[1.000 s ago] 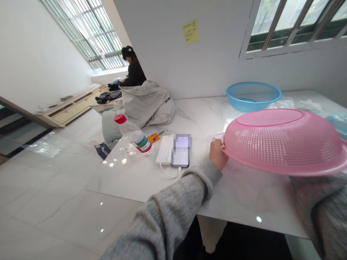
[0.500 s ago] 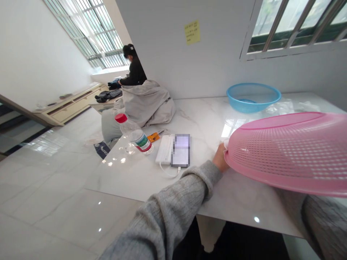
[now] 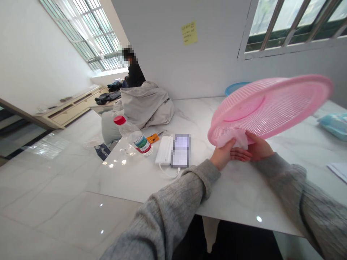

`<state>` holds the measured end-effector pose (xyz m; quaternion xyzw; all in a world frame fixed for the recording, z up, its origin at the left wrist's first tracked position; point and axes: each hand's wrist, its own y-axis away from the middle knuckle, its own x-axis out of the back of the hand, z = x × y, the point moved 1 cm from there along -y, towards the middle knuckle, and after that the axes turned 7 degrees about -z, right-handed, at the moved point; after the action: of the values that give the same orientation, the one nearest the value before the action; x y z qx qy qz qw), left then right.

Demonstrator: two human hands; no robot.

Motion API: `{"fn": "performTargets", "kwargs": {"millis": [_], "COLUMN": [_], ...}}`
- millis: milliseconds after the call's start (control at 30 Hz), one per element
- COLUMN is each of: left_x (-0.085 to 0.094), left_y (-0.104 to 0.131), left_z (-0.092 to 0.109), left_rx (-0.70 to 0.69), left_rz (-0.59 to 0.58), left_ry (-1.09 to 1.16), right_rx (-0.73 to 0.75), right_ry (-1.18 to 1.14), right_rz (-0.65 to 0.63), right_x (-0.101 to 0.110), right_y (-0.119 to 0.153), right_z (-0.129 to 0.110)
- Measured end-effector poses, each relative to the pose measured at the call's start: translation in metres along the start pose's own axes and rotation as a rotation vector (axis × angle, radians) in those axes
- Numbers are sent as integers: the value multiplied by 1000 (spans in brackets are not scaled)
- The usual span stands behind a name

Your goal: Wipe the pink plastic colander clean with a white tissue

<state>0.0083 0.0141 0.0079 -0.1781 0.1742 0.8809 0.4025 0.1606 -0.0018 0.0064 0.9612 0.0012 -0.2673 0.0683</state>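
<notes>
A pink mesh plastic basket (image 3: 282,108) is held up at a tilt above the white table, its holed inside facing partly toward me. My left hand (image 3: 222,154) is closed on its near rim, at the lower left. A crumpled white wipe (image 3: 235,138) lies over that rim, between my hands. My right hand (image 3: 260,148) pinches the wipe against the basket from the right, thumb on top. The fingers of both hands meet under the rim and partly hide one another.
Behind the pink basket, a blue basket (image 3: 234,87) is mostly hidden. A blue soft pack (image 3: 334,125) and white paper (image 3: 338,169) lie right. Left are a bottle (image 3: 137,139), a white power bank (image 3: 164,150), a phone (image 3: 181,151) and grey cloth (image 3: 148,103). A person (image 3: 135,74) sits farther back.
The pink basket has swung left and tipped, so its inside now shows. My right hand, hidden behind it before, has come into view at the wipe. The blue pack is now uncovered.
</notes>
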Motion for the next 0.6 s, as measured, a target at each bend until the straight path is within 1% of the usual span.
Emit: {"fn": "performTargets", "kwargs": {"millis": [100,233,333,467,600], "left_x": [-1,1,2,4,7], "left_y": [1,2,1,1,0], "left_z": [3,5,4,2,3], "left_rx": [89,122,94,17,-41], "left_rz": [-56,-74,-76,-78,-46], "left_ry": [119,154,170,171,167], "right_rx": [-45,-125,-130,-105,-170], "right_ry": [-21,-15,21,83,162], "right_rz": [63,14,-25,-78,-149], "right_x": [6,6,6,11,16], "right_y": [-4,-4,-3,-2,-2], "right_z": [2,1,0,1,8]}}
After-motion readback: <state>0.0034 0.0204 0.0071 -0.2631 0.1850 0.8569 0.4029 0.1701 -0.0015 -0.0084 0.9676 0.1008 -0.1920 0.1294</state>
